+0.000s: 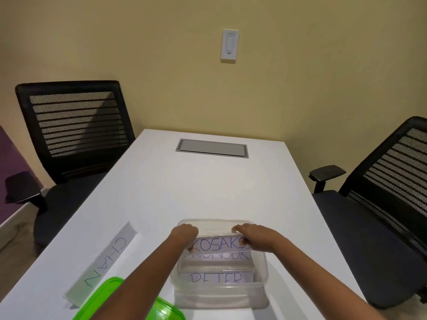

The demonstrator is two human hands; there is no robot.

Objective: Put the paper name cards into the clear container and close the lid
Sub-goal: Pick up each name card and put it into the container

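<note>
A clear container (262,276) stands open on the white table (196,185) in front of me. Inside it a card lettered PETER (217,278) stands near the front and another card (217,256) stands behind it. My left hand (184,234) and my right hand (256,235) each pinch one end of a card lettered KOSAKS (219,244), holding it over the container's back half. A card lettered CHAN (105,262) lies on the table to the left. The green lid (108,296) lies at the front left, partly hidden by my left forearm.
Two black mesh office chairs stand at the table, one on the left (76,125) and one on the right (390,181). A grey cable hatch (212,148) is set into the far end of the table. A light switch (229,45) is on the yellow wall.
</note>
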